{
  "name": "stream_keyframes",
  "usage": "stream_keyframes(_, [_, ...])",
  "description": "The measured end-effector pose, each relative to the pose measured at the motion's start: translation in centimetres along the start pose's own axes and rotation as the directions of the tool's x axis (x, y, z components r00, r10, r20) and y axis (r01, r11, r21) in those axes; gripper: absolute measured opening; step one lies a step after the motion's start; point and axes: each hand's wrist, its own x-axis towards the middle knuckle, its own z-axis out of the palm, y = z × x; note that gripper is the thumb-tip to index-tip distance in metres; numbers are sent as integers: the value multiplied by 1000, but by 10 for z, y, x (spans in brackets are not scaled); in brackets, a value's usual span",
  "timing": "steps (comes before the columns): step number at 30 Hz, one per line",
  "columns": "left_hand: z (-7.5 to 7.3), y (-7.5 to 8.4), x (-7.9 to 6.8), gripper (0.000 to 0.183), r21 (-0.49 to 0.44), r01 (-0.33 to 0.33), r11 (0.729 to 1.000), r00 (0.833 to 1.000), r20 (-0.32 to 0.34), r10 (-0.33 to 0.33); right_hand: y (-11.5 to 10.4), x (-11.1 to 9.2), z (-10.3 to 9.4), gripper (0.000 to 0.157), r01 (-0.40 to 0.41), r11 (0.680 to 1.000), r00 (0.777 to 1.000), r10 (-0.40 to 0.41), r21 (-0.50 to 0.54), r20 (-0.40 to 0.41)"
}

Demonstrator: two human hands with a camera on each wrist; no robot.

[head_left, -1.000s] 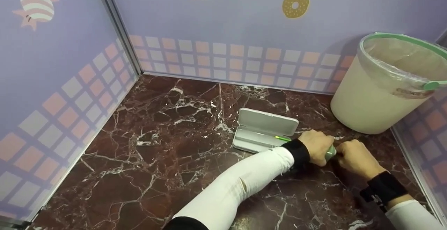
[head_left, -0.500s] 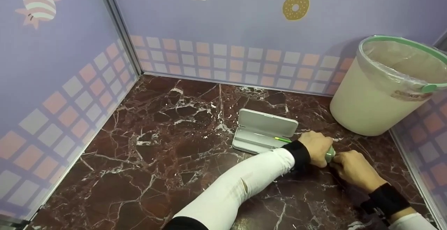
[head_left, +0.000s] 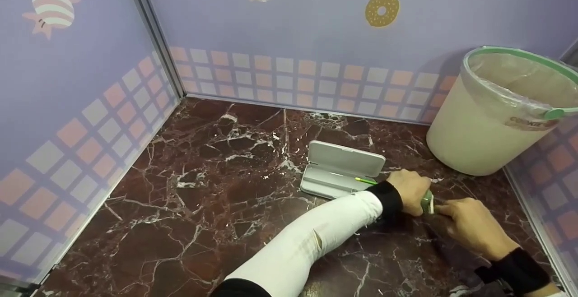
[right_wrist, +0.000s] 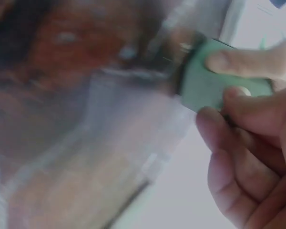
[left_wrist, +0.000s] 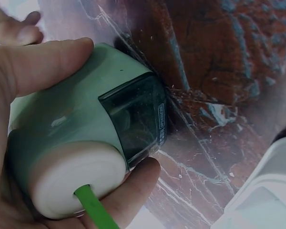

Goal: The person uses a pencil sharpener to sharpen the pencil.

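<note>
My left hand [head_left: 410,191] grips a green pencil sharpener [left_wrist: 69,121] with a dark see-through shavings window [left_wrist: 136,119]. In the left wrist view a green pencil [left_wrist: 96,207] sticks out of the hole in its pale round front. My right hand [head_left: 476,227] is at the sharpener's other end, its thumb and curled forefinger pinching the small crank, mostly hidden by the fingers. In the head view, past my left wrist, a yellow-tipped green stick overlaps an open grey pencil case [head_left: 347,159].
A cream waste bin [head_left: 478,121] with a green rim and plastic liner stands at the back right. Small white crumbs [head_left: 275,136] are scattered on the dark red marbled tabletop [head_left: 180,225]. Patterned panels [head_left: 280,26] wall in the left, back and right.
My right hand has shifted down and a little right around the sharpener's end, now lower than before. My left hand and the sharpener have stayed nearly in place.
</note>
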Motion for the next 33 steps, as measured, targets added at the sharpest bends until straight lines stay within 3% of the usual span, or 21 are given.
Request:
stream_keyframes(6, [2, 1, 0, 39, -5, -10, 1000, 1000, -9, 10, 1, 6, -16, 26, 24, 999, 1000, -25, -36, -13])
stream_keyframes(15, [1, -1, -1, 41, -24, -28, 999, 999, -19, 27, 9, 16, -25, 29, 83, 994, 995, -86, -74, -41])
stream_keyframes(23, [4, -4, 1, 43, -57, -49, 997, 999, -1, 50, 10, 22, -31, 31, 19, 998, 1000, -18, -65, 13])
stream_keyframes(28, [16, -7, 15, 44, -49, -71, 996, 997, -3, 71, 11, 27, -33, 27, 3, 998, 1000, -1, -66, 22])
stream_keyframes(33, [13, -7, 16, 49, -22, -80, 997, 997, 7, 80, 16, 35, -33, 19, -12, 998, 1000, 13, -69, 5])
